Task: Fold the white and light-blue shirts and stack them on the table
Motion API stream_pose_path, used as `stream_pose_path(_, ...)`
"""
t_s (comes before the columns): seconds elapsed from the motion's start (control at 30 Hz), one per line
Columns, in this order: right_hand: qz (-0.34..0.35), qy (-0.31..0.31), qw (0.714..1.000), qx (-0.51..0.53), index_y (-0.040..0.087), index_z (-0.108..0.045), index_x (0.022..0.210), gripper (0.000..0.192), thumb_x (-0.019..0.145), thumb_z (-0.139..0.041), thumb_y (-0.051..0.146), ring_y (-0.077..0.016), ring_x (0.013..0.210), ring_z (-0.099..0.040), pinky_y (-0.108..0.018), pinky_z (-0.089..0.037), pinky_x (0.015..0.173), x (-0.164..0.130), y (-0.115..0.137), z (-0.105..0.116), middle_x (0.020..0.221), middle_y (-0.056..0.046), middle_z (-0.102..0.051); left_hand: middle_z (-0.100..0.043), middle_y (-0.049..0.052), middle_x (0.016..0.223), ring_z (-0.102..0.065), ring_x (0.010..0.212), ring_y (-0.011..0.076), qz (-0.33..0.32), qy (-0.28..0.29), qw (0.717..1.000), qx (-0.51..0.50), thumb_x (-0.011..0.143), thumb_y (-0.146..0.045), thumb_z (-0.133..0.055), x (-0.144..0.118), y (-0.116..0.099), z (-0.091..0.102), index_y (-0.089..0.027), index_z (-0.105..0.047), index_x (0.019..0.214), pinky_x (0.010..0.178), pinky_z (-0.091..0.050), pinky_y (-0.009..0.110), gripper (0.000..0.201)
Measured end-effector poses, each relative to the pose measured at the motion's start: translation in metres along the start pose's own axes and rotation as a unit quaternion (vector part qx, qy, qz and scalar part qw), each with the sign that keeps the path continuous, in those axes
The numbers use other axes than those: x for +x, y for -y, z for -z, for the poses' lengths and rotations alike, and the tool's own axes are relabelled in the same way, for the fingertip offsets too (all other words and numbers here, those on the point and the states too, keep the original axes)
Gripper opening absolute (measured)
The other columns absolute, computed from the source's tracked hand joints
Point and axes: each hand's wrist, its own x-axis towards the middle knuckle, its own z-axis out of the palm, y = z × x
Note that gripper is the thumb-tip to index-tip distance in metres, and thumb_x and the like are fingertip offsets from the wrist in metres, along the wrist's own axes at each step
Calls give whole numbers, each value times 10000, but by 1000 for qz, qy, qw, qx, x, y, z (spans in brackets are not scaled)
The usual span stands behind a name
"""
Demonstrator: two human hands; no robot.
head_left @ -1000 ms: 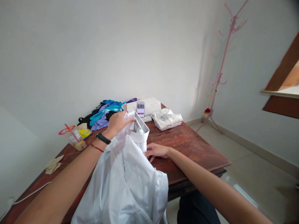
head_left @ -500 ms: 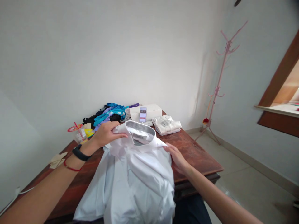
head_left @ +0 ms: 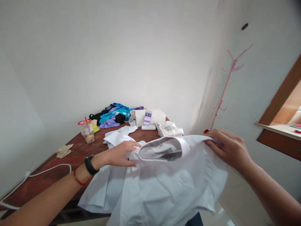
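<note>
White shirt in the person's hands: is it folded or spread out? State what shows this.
Spread out. Left hand and right hand grip the shirt at its shoulders, collar open between them, body hanging loose.

Two hands on show, left hand (head_left: 122, 153) and right hand (head_left: 229, 149), gripping one pale shirt (head_left: 164, 185), with one plastic cup (head_left: 87, 131), one white box (head_left: 150, 115), one folded garment (head_left: 169, 128), one heap of coloured clothes (head_left: 114, 114), and one pink coat stand (head_left: 225, 84).
</note>
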Motion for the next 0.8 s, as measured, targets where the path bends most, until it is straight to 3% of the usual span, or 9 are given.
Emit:
stream_pose_path(0.07, 7, 8, 999, -47, 222, -673, 897, 212, 978, -579, 394, -171, 700, -656, -264, -456, 656, 7, -7, 3, 805, -41, -712, -595, 100, 1410, -531, 1306, 312, -21, 2, 999, -39, 808, -479, -774, 8, 6, -10, -255, -709, 1154, 1124, -377, 431, 418)
stream_pose_path(0.13, -10, -4, 996, -89, 215, -676, 866, 289, 973, -563, 459, -171, 688, -650, -261, -446, 656, 11, -17, 4, 781, -43, -706, -611, 94, 1388, -545, 1296, 305, -19, -20, 996, -89, 842, -452, -730, 15, 0, -12, -261, -729, 1113, 1108, -398, 413, 331)
stream_pose_path(0.23, -80, -57, 983, -156, 201, -674, 831, 359, 944, -548, 518, -184, 674, -639, -266, -422, 636, 14, -38, 8, 740, -61, -689, -724, 60, 999, -669, 935, 238, 41, -100, 981, -161, 926, -447, -589, 19, -32, -4, -228, -722, 883, 841, -510, 333, 260)
stream_pose_path(0.3, -141, -95, 966, -194, 201, -661, 806, 371, 922, -534, 531, -194, 638, -615, -276, -390, 604, 13, -52, 13, 682, -58, -656, -606, 8, 661, -568, 632, 176, 102, -160, 970, -155, 938, -495, -556, 17, -59, 4, -219, -605, 666, 623, -448, 300, 390)
stream_pose_path(0.4, -204, -123, 945, -223, 212, -631, 775, 365, 891, -524, 541, -204, 588, -566, -294, -354, 592, 12, -72, 18, 604, -37, -584, -473, -29, 576, -446, 552, 148, 146, -210, 961, -109, 914, -520, -604, 15, -83, 10, -223, -496, 625, 551, -348, 293, 428)
stream_pose_path(0.53, -231, -73, 947, -210, 222, -604, 777, 362, 893, -520, 555, -223, 602, -572, -307, -363, 620, 7, -84, 12, 602, -38, -572, -582, -20, 739, -527, 672, 168, 176, -205, 951, -150, 941, -478, -583, 12, -69, 3, -223, -554, 804, 614, -379, 281, 291)
stream_pose_path(0.67, -205, 11, 964, -169, 227, -594, 776, 423, 909, -489, 614, -232, 623, -606, -300, -372, 611, -1, -79, -1, 658, -62, -641, -545, -11, 767, -525, 723, 184, 229, -245, 928, -164, 970, -478, -511, 4, -39, -15, -222, -507, 828, 659, -400, 288, 293)
stream_pose_path(0.8, -183, -17, 971, -154, 217, -609, 765, 439, 909, -504, 618, -220, 631, -614, -301, -394, 624, -1, -70, -2, 674, -64, -649, -527, -12, 787, -530, 748, 189, 256, -293, 901, -194, 987, -500, -469, -4, -28, -42, -230, -478, 867, 694, -419, 303, 296)
